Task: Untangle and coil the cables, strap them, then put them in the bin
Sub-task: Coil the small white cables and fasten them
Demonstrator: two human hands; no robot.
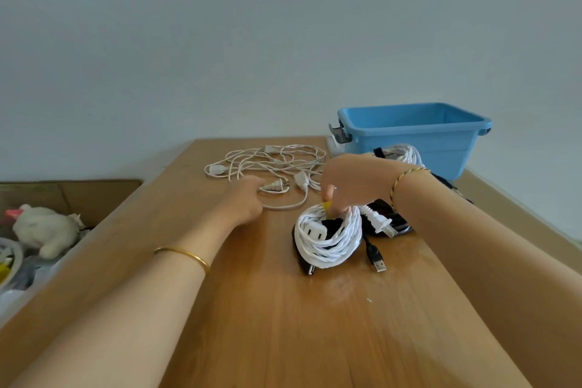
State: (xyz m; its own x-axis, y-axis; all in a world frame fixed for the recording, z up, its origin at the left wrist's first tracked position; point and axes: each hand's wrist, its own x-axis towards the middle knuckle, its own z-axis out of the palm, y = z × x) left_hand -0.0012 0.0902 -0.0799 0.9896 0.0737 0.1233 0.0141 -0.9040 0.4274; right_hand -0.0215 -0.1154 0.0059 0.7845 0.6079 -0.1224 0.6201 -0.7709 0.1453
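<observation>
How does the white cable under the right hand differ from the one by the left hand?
The twisted white cable is wound into a tight coil; the thin white cable sprawls in loose tangles. The coil carries a yellow strap, pinched by the right hand; the thin one shows none. Both are white and end in plugs.

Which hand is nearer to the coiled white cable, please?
Right. The right hand pinches the yellow strap on the coiled white cable; the left hand lies apart to its left, by a loose white plug.
</observation>
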